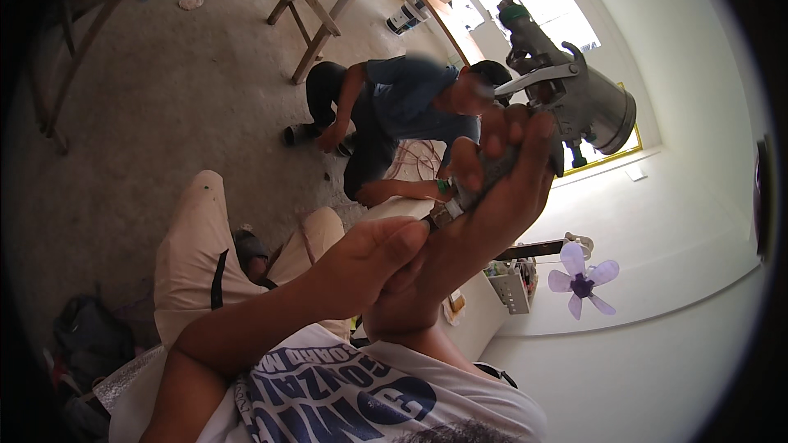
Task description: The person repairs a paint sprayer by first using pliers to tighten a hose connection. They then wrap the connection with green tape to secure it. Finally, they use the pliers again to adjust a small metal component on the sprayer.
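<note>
A metal spray gun with a grey cup and green-topped fitting is raised tilted at upper right. My right hand is closed around its handle, the fingertips near the trigger. Below the handle's end, at a metal hose fitting, my left hand is closed, thumb uppermost; the dark part it grips appears to be the hose end, largely hidden by the fingers.
A person in a blue shirt crouches ahead beside coiled hose. Wooden trestles stand at upper left, a bucket behind. A purple fan is at right, near a white wall. A dark bag lies lower left.
</note>
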A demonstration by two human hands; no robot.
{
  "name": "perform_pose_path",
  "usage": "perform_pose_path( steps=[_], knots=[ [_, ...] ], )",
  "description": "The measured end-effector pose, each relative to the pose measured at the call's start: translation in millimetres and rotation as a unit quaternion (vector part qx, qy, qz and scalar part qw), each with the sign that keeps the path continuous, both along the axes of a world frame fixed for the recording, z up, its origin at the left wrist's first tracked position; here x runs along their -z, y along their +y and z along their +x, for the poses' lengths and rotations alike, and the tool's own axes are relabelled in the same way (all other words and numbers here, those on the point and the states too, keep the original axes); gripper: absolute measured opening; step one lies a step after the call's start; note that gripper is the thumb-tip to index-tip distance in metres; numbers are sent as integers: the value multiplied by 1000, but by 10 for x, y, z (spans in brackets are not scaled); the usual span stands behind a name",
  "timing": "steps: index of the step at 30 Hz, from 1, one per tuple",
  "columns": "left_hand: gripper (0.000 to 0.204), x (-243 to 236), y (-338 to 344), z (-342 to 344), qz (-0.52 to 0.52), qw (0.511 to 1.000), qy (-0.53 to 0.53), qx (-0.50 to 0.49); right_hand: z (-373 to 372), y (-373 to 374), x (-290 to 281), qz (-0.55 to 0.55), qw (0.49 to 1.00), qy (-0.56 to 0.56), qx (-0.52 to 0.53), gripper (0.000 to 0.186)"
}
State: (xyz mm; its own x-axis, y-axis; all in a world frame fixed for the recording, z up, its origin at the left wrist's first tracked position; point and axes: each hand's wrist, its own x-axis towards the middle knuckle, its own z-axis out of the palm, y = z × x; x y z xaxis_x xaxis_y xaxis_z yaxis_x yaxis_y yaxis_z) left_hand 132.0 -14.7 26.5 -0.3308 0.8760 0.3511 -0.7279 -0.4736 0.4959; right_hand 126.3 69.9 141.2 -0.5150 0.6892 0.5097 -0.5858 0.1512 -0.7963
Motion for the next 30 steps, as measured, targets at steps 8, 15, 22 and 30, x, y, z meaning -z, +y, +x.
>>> perform_pose_path(
  steps=[8, 15, 22, 30],
  knots=[
    [29, 32, 24, -29, -181, 808, 406, -388, 32, 97, -17, 40, 999, -30, 10, 25],
    [26, -101, 35, -116, -106, 911, 271, -293, 20, 261, 47, 7, 998, 1, -65, 25],
    [28, -10, 50, -90, -176, 746, 412, -493, -2, 117, 196, 3, 997, 11, -71, 21],
    [28, 205, -18, -179, -117, 902, 320, -265, 62, 217, -9, 30, 999, 12, -22, 35]
  ],
)
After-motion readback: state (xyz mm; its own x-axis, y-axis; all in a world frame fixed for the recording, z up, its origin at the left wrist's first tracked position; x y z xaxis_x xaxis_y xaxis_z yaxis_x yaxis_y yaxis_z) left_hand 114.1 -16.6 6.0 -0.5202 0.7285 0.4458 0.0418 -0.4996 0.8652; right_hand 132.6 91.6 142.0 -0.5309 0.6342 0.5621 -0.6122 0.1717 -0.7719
